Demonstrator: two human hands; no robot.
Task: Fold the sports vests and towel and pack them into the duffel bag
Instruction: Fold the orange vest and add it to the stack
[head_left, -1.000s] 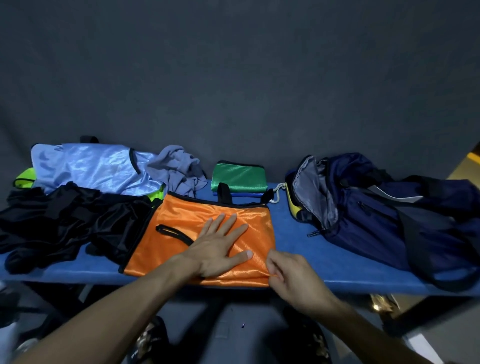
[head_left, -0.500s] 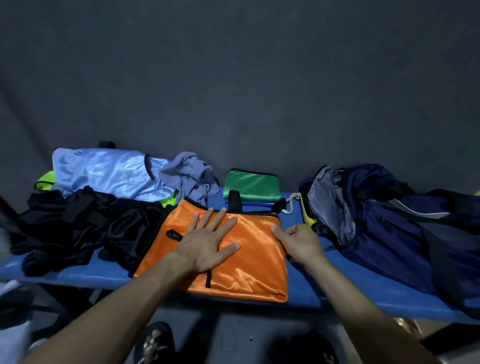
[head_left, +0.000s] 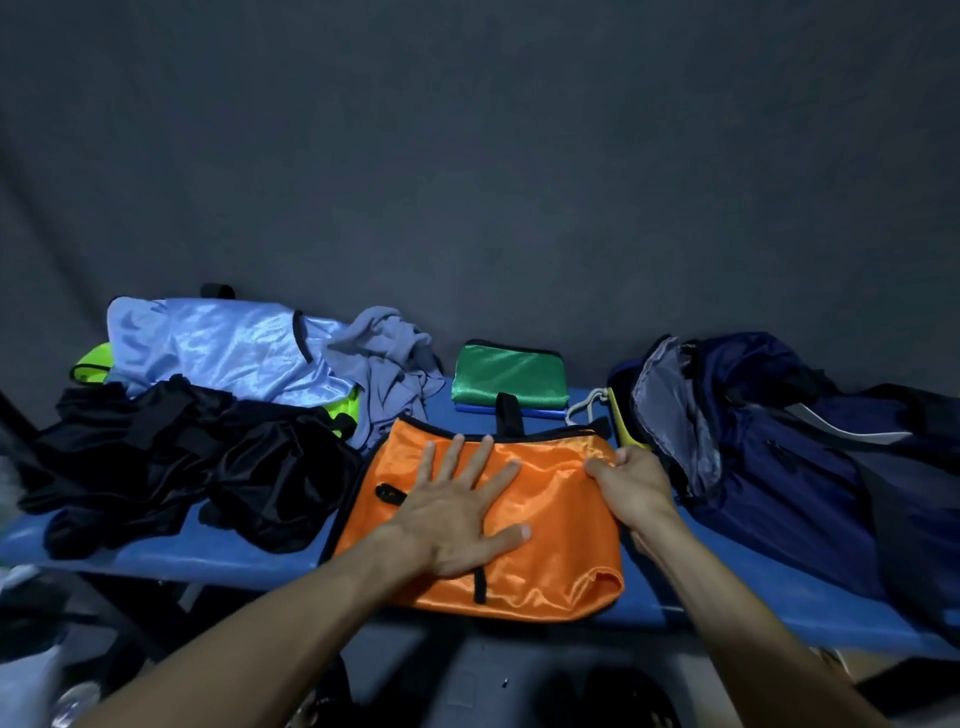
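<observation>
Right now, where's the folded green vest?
In the head view, the green vest lies at the back of the blue bench, behind the orange vest, between the grey towel and duffel bag.

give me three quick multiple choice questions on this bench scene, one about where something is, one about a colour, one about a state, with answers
1. Where does the folded green vest lie?
A. behind the orange vest, near the wall
B. inside the duffel bag
C. on the floor

2. What colour is the vest under the left hand?
A. black
B. orange
C. light blue

3. In what state is the duffel bag?
A. zipped shut
C. hanging from a hook
B. open, its grey lining showing

Answers:
1. A, it sits on the blue bench past the far edge of the orange vest.
2. B, the palm lies flat, fingers spread, on shiny orange cloth.
3. B, its mouth gapes toward the vests, while the right hand pinches the orange vest's right edge beside it.
</observation>
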